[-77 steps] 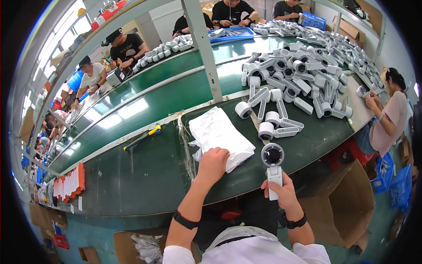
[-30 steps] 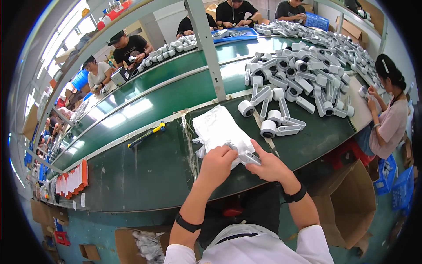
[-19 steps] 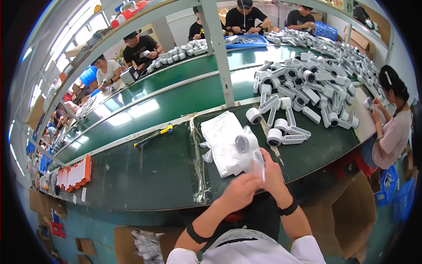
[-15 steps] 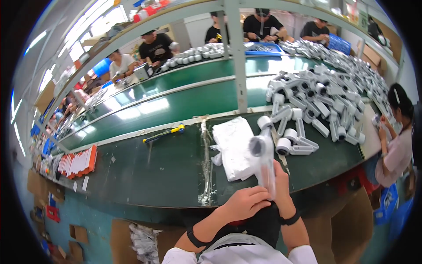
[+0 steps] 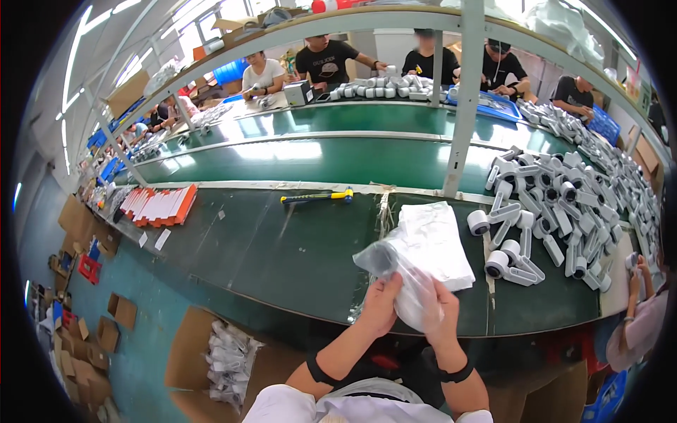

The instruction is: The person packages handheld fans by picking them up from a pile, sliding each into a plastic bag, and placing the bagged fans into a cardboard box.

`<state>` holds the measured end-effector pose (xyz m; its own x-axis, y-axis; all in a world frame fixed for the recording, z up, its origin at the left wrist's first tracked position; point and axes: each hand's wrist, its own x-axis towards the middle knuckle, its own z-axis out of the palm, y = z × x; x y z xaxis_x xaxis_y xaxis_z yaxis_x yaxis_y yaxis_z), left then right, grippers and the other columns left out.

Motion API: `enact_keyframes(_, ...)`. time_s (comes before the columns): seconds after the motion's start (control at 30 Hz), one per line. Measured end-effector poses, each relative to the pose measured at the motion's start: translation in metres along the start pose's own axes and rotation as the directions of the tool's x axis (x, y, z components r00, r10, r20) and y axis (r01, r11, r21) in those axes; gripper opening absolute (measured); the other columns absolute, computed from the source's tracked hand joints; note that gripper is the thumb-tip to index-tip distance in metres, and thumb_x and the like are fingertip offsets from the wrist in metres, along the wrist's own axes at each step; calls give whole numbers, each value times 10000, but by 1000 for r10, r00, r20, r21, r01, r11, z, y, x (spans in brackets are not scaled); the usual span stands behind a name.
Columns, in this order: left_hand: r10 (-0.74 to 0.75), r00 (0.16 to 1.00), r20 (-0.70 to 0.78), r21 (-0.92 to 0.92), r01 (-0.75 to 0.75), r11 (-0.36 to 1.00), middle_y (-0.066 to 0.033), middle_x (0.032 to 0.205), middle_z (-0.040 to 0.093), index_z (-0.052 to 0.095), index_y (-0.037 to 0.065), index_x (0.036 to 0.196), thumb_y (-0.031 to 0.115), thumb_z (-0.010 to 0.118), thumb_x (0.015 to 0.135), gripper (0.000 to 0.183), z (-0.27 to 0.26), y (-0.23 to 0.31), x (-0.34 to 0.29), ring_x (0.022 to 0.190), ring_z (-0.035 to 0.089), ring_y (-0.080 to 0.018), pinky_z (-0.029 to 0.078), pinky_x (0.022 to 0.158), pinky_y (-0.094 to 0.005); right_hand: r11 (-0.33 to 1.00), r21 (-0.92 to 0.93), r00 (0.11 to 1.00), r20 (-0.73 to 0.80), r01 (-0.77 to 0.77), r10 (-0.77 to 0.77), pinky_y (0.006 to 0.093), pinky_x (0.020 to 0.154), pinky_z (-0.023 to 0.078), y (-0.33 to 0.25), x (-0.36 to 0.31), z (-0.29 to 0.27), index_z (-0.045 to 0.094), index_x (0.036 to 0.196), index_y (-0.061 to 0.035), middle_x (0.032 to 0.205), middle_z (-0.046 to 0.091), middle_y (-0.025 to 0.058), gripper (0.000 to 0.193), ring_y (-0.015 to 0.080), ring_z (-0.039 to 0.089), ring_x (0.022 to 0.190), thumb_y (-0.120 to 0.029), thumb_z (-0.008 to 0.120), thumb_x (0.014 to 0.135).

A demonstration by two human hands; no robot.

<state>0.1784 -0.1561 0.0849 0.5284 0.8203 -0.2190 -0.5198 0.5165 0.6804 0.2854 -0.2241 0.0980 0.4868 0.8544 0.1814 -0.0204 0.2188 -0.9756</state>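
Note:
A white and grey device in a clear plastic bag (image 5: 410,292), shaped like a small hair dryer with a round head, is held up between my two hands over the bench's front edge. My left hand (image 5: 381,304) grips the bag just below the dark round head. On the other side, my right hand (image 5: 443,316) is closed around the lower part of the bag. Behind them lies a stack of white plastic bags (image 5: 441,247) on the green bench. Several similar unbagged devices (image 5: 515,264) lie to the right of the stack, in front of a large heap (image 5: 557,197).
A yellow-and-black hammer (image 5: 317,197) rests on the bench, left of a metal shelf post (image 5: 465,99). Orange-and-white boxes (image 5: 162,204) stand far left. Below, an open carton (image 5: 190,352) holds bagged items. A co-worker (image 5: 638,324) sits at the right; others work across the conveyor (image 5: 296,158).
The device, bare-looking in a blur before, is now inside a clear bag. My left hand has moved up to near its head, and the whole view has swung left.

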Motion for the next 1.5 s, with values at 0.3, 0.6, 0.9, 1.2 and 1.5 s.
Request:
enact_keyframes(0.3, 97, 993, -60, -169, -106, 980, -126, 1176, 593, 401, 101, 1342, 346, 434, 1042, 388, -14, 57, 4, 1061, 629, -308, 513, 953, -496, 998, -61, 997, -73, -33, 28, 202, 606, 468, 12, 9, 9, 702, 986, 44, 769, 682, 25, 162, 57, 599, 662, -93, 696, 899)
enact_keyframes(0.6, 125, 971, -204, 147, -96, 984, -74, 1008, 622, 456, 110, 1303, 205, 587, 949, 389, -88, 98, 8, 758, 634, -208, 491, 458, -320, 975, -74, 966, 136, -210, 218, 213, 563, 477, 47, -18, -9, 689, 977, 20, 752, 675, 47, 148, 73, 588, 609, -116, 646, 937)
enact_keyframes(0.9, 744, 631, -219, 957, -11, 291, -165, 996, 679, 551, 28, 1233, 110, 666, 828, 429, -217, 138, 43, 776, 676, -316, 531, 580, -415, 942, -296, 972, 118, -160, 202, 221, 589, 481, 90, -30, -17, 696, 943, 19, 711, 667, 34, 141, 58, 596, 638, -115, 678, 903)
enact_keyframes(1.2, 896, 437, -73, 920, 377, -110, -185, 905, 655, 520, 48, 1085, 118, 643, 809, 310, -249, 153, 51, 856, 610, -409, 480, 730, -542, 943, -329, 995, 58, -58, 81, 189, 519, 412, 128, -42, -45, 661, 947, -13, 674, 579, -4, 133, 49, 517, 587, -141, 623, 952)
enact_keyframes(1.5, 947, 321, 35, 878, 442, -182, -93, 1194, 569, 501, 100, 1300, 340, 791, 689, 718, -215, 168, 13, 1106, 498, -325, 408, 854, -479, 842, -526, 985, 171, 122, -35, 332, 614, 547, 76, -36, -19, 707, 944, -1, 771, 711, 128, 223, 229, 677, 671, -217, 647, 942)
